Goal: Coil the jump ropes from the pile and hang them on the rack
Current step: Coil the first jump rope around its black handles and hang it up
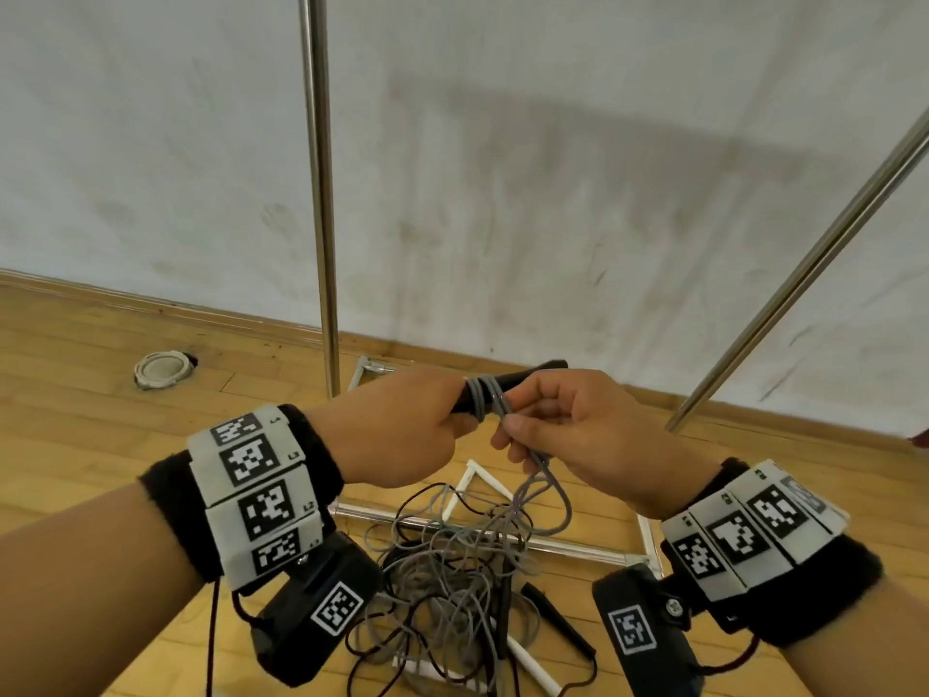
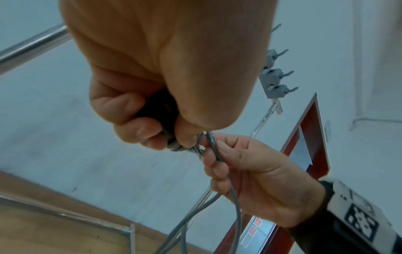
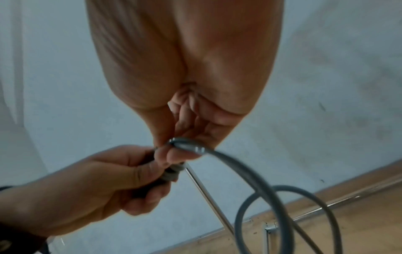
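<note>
Rope work sits at chest height in front of me: my left hand (image 1: 397,430) grips the black handle (image 1: 523,382), fingers curled round it, with several turns of grey cord (image 1: 485,402) wound about its middle. My right hand (image 1: 578,435) pinches that cord just beside the wraps, and the slack drops in a loop to the tangled pile (image 1: 462,560) on the wooden floor (image 1: 75,394). I see the rack's upright pole (image 1: 321,193) just beyond my hands, against the white wall (image 1: 553,143).
</note>
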A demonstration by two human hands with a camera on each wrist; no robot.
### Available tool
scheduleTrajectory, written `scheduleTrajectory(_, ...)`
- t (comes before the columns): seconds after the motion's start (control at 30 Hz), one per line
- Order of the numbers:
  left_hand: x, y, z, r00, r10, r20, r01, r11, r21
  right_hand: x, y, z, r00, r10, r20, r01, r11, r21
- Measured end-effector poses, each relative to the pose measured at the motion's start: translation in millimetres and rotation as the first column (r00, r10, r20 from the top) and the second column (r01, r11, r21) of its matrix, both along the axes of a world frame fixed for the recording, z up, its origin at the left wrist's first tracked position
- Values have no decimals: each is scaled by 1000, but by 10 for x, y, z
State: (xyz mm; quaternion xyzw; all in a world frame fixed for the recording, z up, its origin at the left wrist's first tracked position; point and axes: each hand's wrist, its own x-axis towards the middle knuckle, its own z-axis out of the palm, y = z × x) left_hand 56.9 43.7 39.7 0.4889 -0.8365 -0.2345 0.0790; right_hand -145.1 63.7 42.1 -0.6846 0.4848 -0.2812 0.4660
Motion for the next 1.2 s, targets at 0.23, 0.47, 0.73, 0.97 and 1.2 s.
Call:
scheduleTrajectory(0.23, 11, -20, 112, 981, 37, -190, -37, 999, 3, 71, -15, -75, 989, -23, -145, 6, 993, -116)
scheduleTrajectory(0.47, 27, 34, 174, 968, 19, -250, -2, 998, 70, -37, -63, -147, 994, 107, 35, -107, 994, 12)
scheduleTrajectory(0.73, 108, 71, 278, 934, -13, -357, 63, 990, 127, -28, -41, -138, 992, 72, 101, -56, 986, -157)
scheduleTrajectory(0.97, 186, 106, 314, 938, -55, -341, 112, 983, 148, -82, -77, -104, 971, 198, -135, -219, 961, -167)
scheduleTrajectory(1.2, 240, 141, 331, 923, -99, -373, 196, 953, 232, -112, -96, -134, 949, 100, -299, -144, 981, -132)
